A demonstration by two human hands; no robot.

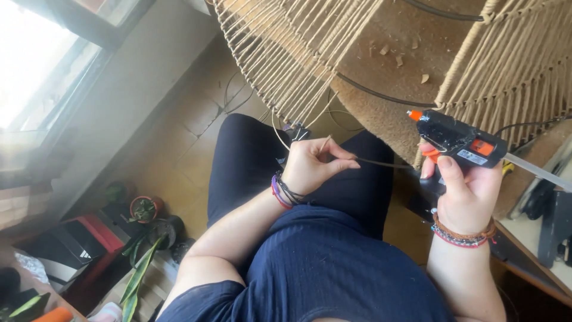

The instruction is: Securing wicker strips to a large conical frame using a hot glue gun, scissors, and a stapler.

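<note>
The left hand (311,165) hovers over the lap, thumb and fingers pinched narrow on a thin cord (381,162) that runs right toward the woven chair (310,65). The right hand (468,191) is raised, wrist bent, fist wrapped around a black glue gun (456,138), orange nozzle pointing left at the seat's edge. An orange rectangular label and a white one sit on the gun's side.

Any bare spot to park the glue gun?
Bare floor tiles between the wall and the left knee. The desk edge by the right hand is crowded with dark gear; potted plants crowd the lower left.
</note>
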